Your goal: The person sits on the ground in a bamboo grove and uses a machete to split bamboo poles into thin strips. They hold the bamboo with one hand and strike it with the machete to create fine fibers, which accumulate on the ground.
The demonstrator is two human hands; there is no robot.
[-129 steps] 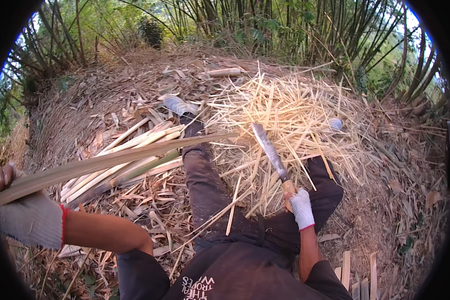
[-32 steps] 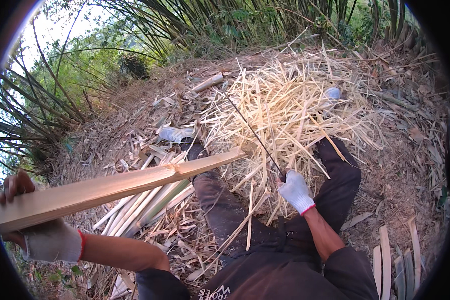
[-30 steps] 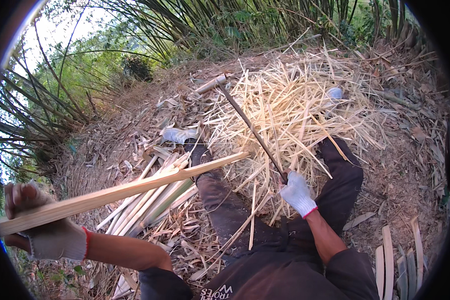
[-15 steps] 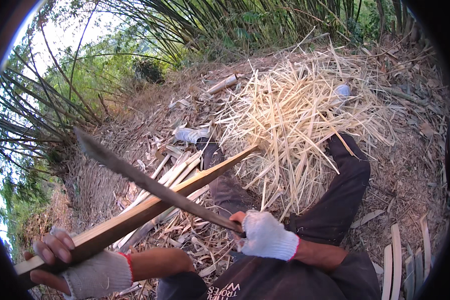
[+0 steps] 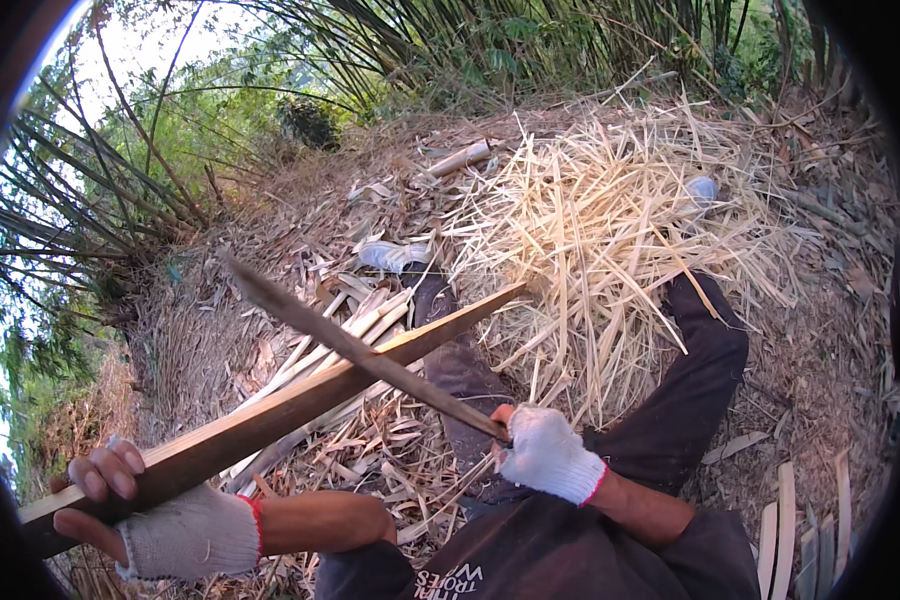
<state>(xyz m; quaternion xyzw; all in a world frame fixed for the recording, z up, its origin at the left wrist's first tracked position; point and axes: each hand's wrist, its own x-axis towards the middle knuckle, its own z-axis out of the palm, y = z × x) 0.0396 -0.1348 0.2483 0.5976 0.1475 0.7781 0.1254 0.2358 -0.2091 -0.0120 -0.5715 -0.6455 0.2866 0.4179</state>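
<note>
My left hand (image 5: 185, 530), in a white fingerless work glove with a red cuff edge, is closed around the near end of a long, thick length of split wood or bamboo (image 5: 270, 415). This piece slants up to the right across my left leg, its pale edge facing up and its far end beside a heap of strips. In the same kind of glove, my right hand (image 5: 550, 455) grips a machete by its handle, which the fingers hide. The long dark machete blade (image 5: 310, 318) crosses over the piece, tip up and left. Whether it touches the wood I cannot tell.
A heap of thin pale strips (image 5: 590, 230) covers the ground between and beyond my legs. Longer split lengths (image 5: 375, 320) and shavings lie under the held piece. More strips (image 5: 785, 530) stand at lower right. Bamboo clumps (image 5: 390, 50) rise behind.
My right hand has shifted slightly right and up. The machete has moved right with it, its tip now farther right. The held piece and my left hand stay almost in place.
</note>
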